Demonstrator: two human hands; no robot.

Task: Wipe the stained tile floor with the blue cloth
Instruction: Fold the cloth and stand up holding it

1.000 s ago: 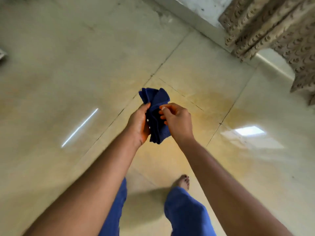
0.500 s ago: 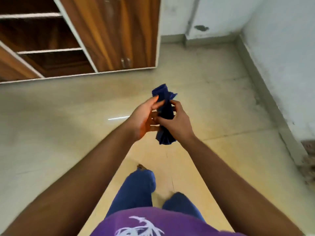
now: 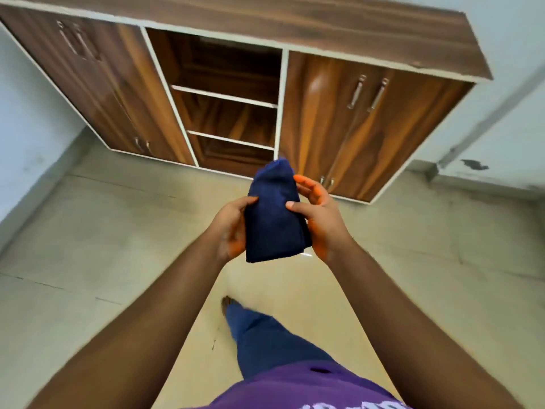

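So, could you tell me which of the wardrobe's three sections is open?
The middle section: bare shelves show, while the left section and right section have closed, handled doors.

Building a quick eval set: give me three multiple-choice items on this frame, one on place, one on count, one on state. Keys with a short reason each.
1. Where is the blue cloth?
A. flat on the floor
B. held between both hands, above the floor
C. on a cabinet shelf

2. How many white shelf boards cross the open middle bay of the wooden cabinet?
A. two
B. four
C. none

3. What state is the cloth in?
A. spread out flat
B. folded into a thick pad
C. draped over a forearm

Answers: 1 B, the left hand and right hand flank it over the tile floor. 2 A, two white edges show there. 3 B, layered edges show at its lower right.
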